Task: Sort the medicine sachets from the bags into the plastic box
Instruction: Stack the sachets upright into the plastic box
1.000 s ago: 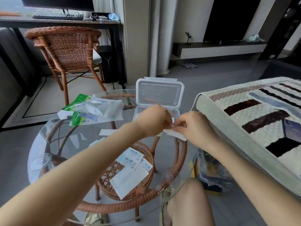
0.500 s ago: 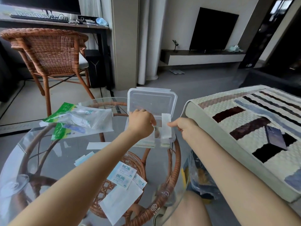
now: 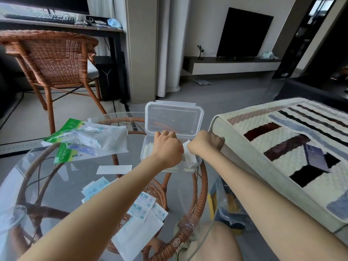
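Observation:
A clear plastic box (image 3: 147, 153) stands on the glass table with its lid (image 3: 174, 117) tipped open behind it. Both my hands reach into it from above. My right hand (image 3: 206, 145) pinches a white sachet (image 3: 188, 154) that goes down into the box's right side. My left hand (image 3: 167, 147) is right beside it with fingers curled down into the box, their tips hidden. White sachets lie inside. Two clear bags with green headers (image 3: 90, 140) lie to the left. Loose sachets (image 3: 143, 204) and a white strip (image 3: 114, 169) lie on the glass nearer me.
The round glass table (image 3: 56, 185) has a rattan frame underneath. A rattan chair (image 3: 52, 59) stands at the far left. Close on the right is a quilted couch (image 3: 263, 166) with a phone (image 3: 316, 157) on it. A plastic bag (image 3: 231, 208) sits on the floor.
Both hands moved from in front of the box down into it. The white sachet, held upright half a second ago, now sits lower in the box's right side.

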Available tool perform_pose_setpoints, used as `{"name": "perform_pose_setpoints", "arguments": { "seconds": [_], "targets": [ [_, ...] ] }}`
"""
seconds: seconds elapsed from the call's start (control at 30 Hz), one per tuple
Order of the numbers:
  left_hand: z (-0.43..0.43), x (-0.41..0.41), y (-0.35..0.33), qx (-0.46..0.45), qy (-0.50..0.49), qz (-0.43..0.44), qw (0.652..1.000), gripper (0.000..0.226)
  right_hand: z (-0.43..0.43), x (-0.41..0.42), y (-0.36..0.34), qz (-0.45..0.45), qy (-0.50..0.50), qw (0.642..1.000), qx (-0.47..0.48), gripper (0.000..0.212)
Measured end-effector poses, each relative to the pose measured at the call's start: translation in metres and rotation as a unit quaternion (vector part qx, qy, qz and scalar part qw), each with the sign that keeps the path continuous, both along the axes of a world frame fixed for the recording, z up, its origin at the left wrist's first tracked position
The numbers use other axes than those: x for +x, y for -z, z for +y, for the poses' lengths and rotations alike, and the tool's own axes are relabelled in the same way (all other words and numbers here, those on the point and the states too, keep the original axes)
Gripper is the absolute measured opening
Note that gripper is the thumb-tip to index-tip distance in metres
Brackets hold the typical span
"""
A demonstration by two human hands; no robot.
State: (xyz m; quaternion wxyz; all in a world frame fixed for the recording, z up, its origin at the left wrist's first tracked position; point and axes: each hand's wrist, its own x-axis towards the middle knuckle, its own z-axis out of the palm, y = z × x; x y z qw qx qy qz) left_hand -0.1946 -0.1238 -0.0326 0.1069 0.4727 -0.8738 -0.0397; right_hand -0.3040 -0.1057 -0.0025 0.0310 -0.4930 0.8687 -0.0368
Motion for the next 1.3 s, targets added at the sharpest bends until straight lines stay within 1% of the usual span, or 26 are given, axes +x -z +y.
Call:
{"name": "perform_pose_setpoints", "arguments": {
  "seconds": [0.07,0.13,0.2,0.23,0.33,0.4,0.47,0.6,0.67,0.73,0.83,1.0,1.03,1.2,1.3],
  "targets": [
    [-0.001,-0.004,-0.001,0.008,0.003,-0.015,1.000,0.032,0.001,0.004,-0.001,0.089,-0.066,0.994,0.027,0.023],
    [-0.001,-0.008,-0.002,0.016,0.001,-0.024,1.000,0.035,-0.002,0.005,0.002,0.160,-0.111,0.980,0.029,0.023],
    [-0.001,-0.010,-0.002,0.021,-0.009,-0.030,0.999,0.035,-0.004,0.003,0.005,0.200,-0.134,0.970,0.015,0.024],
    [-0.002,-0.010,-0.003,0.022,-0.015,-0.032,0.999,0.034,-0.005,0.002,0.005,0.205,-0.141,0.969,0.009,0.025],
    [-0.005,-0.010,-0.003,0.021,-0.023,-0.035,0.999,0.035,-0.010,-0.007,0.012,0.184,-0.144,0.972,0.006,0.032],
    [-0.005,-0.010,-0.005,0.020,-0.022,-0.038,0.999,0.042,-0.010,-0.015,0.016,0.169,-0.155,0.973,0.020,0.035],
    [-0.005,-0.010,-0.005,0.021,-0.017,-0.045,0.999,0.044,-0.008,-0.022,0.018,0.143,-0.162,0.974,0.061,0.037],
    [-0.005,-0.012,-0.003,0.015,-0.012,-0.054,0.998,0.040,-0.008,-0.022,0.022,0.058,-0.158,0.967,0.193,0.042],
    [-0.006,-0.012,-0.002,-0.003,-0.017,-0.056,0.998,0.035,-0.008,-0.020,0.022,0.022,-0.162,0.963,0.216,0.042],
    [-0.007,-0.012,-0.002,-0.028,-0.029,-0.061,0.997,0.029,-0.006,-0.021,0.020,0.022,-0.167,0.965,0.203,0.042],
    [-0.007,-0.011,-0.002,-0.048,-0.034,-0.068,0.996,0.026,-0.002,-0.025,0.015,0.024,-0.177,0.973,0.148,0.042],
    [-0.004,-0.014,-0.005,-0.064,-0.008,-0.071,0.995,0.031,0.005,-0.026,0.004,-0.029,-0.179,0.982,0.052,0.024],
    [-0.004,-0.015,-0.005,-0.067,-0.007,-0.075,0.995,0.031,0.006,-0.026,0.003,-0.030,-0.178,0.983,0.045,0.023],
    [-0.005,-0.018,-0.004,-0.089,-0.008,-0.105,0.990,0.025,0.014,-0.029,0.001,-0.027,-0.180,0.982,0.043,0.032],
    [-0.005,-0.019,-0.004,-0.094,-0.004,-0.133,0.987,0.021,0.022,-0.027,0.003,0.025,-0.214,0.974,0.064,0.035]
  ]
}}
